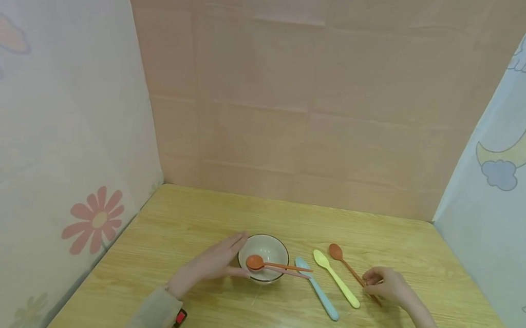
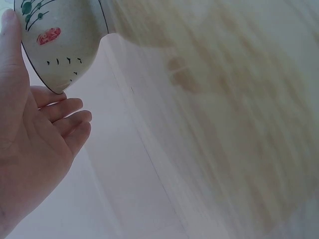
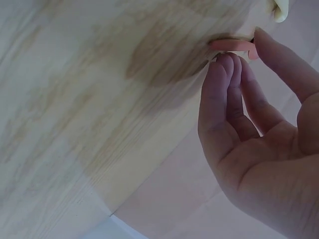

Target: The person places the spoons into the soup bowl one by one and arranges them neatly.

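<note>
A white bowl (image 1: 249,245) with a dark rim and painted flowers stands on the table, an orange spoon (image 1: 255,262) and a pink spoon (image 1: 289,272) lying in it with handles over its right rim. My left hand (image 1: 218,259) holds the bowl's left side, thumb at the near side and fingers at the far side; the left wrist view shows the painted wall (image 2: 70,40) between them. At the right, my right hand (image 1: 388,285) pinches the handle of a red-orange spoon (image 1: 336,251), whose head points away on the table. Its handle (image 3: 232,46) sits between thumb and fingertips.
Between bowl and right hand lie a light blue spoon (image 1: 322,297) and a yellow spoon (image 1: 337,280) on the wooden table (image 1: 222,209). Patterned cloth walls rise at the left (image 1: 62,117) and right (image 1: 500,218), with a plain pinkish wall (image 1: 297,84) behind.
</note>
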{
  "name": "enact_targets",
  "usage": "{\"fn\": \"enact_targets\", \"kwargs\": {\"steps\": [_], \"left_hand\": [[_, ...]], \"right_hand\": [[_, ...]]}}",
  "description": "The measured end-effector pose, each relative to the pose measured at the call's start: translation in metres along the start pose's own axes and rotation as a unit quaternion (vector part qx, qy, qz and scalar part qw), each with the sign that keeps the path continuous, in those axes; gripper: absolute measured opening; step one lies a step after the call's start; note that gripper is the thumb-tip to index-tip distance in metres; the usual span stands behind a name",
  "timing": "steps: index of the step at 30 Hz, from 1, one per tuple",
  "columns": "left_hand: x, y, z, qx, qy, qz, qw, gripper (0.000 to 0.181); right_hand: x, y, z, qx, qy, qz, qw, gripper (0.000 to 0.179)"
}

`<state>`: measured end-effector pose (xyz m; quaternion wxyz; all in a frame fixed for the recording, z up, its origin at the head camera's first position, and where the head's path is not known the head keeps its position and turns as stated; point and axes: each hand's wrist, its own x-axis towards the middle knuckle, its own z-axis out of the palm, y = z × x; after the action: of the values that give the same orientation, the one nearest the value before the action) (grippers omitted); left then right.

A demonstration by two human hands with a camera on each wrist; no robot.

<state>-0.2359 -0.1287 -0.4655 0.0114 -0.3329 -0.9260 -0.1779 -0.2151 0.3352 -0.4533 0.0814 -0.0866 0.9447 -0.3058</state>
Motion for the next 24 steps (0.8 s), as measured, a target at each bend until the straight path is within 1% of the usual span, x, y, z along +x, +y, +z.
{"fn": "enact_targets", "kwargs": {"steps": [13, 19, 24], "left_hand": [[0.0002, -0.0004, -0.0001, 0.009, -0.001, 0.001, 1.0, 0.102], [0.0003, 0.0002, -0.0007, 0.004, -0.003, 0.002, 1.0, 0.102], [-0.0006, 0.0007, -0.0011, 0.006, 0.0, 0.005, 1.0, 0.102]], "right_hand": [[0.0038, 0.0022, 0.0033, -0.011, 0.003, 0.001, 0.9999, 0.021], [0.0046, 0.0036, 0.005, -0.018, 0.008, -0.001, 0.9998, 0.017], [0.0059, 0.0043, 0.0073, -0.027, 0.014, 0.008, 0.9995, 0.015]]}}
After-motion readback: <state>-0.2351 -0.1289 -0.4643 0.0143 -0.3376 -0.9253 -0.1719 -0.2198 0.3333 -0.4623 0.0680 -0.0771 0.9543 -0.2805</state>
